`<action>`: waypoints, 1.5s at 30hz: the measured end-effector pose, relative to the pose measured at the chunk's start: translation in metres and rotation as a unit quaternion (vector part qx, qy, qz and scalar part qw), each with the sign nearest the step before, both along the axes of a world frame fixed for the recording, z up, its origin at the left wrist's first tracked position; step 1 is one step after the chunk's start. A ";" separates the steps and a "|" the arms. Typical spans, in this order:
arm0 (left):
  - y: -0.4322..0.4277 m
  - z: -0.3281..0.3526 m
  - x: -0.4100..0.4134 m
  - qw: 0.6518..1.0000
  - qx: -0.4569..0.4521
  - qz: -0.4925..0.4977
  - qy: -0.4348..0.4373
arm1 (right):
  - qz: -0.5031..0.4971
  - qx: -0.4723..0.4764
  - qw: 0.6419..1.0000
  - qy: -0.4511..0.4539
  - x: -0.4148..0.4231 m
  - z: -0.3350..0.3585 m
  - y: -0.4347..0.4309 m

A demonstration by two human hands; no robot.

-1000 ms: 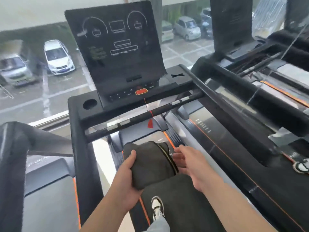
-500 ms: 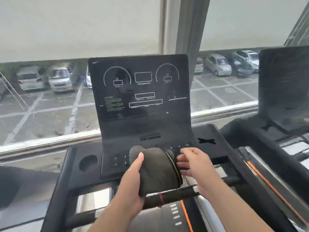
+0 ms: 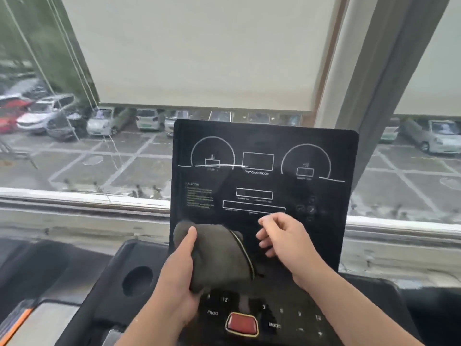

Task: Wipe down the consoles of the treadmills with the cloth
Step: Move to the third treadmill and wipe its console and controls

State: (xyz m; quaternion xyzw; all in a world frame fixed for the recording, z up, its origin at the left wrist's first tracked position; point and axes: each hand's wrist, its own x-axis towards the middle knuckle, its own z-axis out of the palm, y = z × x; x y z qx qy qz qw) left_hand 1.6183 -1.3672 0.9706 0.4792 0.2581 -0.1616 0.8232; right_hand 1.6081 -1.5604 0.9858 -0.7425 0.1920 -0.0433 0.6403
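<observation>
**Holding the cloth [image 3: 219, 255] at the foot of the treadmill console [image 3: 264, 161]**

From my seat I see the left hand [image 3: 179, 283] gripping a folded dark grey-brown cloth. The thumb lies up along its near face and the fingers are curled round it from below. The bundle sits in front of the lower left part of the upright black console, just above the keypad [image 3: 282, 318]. I cannot tell whether the fabric is actually pressed onto the panel or held just off it. A pale stitched hem runs down the cloth's right edge.

The right hand [image 3: 287, 240] is just to the right of the cloth and apart from it, with nothing in it. Its fingers are loosely curled in front of the panel's lower middle, below the white outlined boxes.

The console screen is dark, with two white arcs and a box labelled "PROGAM/MODE" between them. A red button [image 3: 241, 323] with a yellow rim lies at the centre of the keypad, near the left wrist. A round cup holder [image 3: 137, 280] is sunk into the tray on the left.

Behind the console there is a window with a pale roller blind [image 3: 199, 51] drawn partway down. Parked cars [image 3: 45, 116] show beneath it.
</observation>
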 end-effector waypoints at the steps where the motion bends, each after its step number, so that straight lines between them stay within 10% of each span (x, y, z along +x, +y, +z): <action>1: 0.002 0.009 0.007 1.000 -0.003 0.005 -0.005 | 0.008 -0.022 1.000 -0.018 0.011 0.007 -0.003; 5: 0.023 0.038 0.050 0.995 0.020 0.044 -0.084 | 0.020 -0.175 0.973 -0.150 0.063 0.044 -0.016; 10: 0.040 0.097 0.111 0.947 0.178 0.132 -0.230 | -0.037 -0.441 0.853 -0.276 0.131 0.089 -0.034; 14: 0.026 0.108 0.167 0.800 0.416 0.139 -0.410 | -0.021 -0.578 0.788 -0.210 0.178 0.085 -0.053; 21: -0.016 0.035 0.256 0.516 0.715 -0.026 -0.470 | -0.107 -0.601 0.745 -0.269 0.195 0.057 -0.060; 30: -0.020 -0.013 0.234 0.463 0.752 -0.032 -0.469 | -0.133 -0.608 0.735 -0.271 0.205 0.049 -0.060; 37: 0.020 -0.038 0.213 0.312 0.752 -0.126 -0.566 | -0.110 -0.572 0.775 -0.244 0.200 0.053 -0.058; 39: 0.029 -0.008 0.240 0.339 0.758 -0.093 -0.550 | -0.090 -0.563 0.788 -0.234 0.197 0.056 -0.060; 42: 0.013 0.027 0.262 0.492 0.737 -0.025 -0.463 | -0.073 -0.552 0.802 -0.217 0.194 0.060 -0.061; 45: -0.016 0.020 0.248 0.496 0.758 -0.028 -0.423 | -0.068 -0.553 0.805 -0.202 0.192 0.063 -0.060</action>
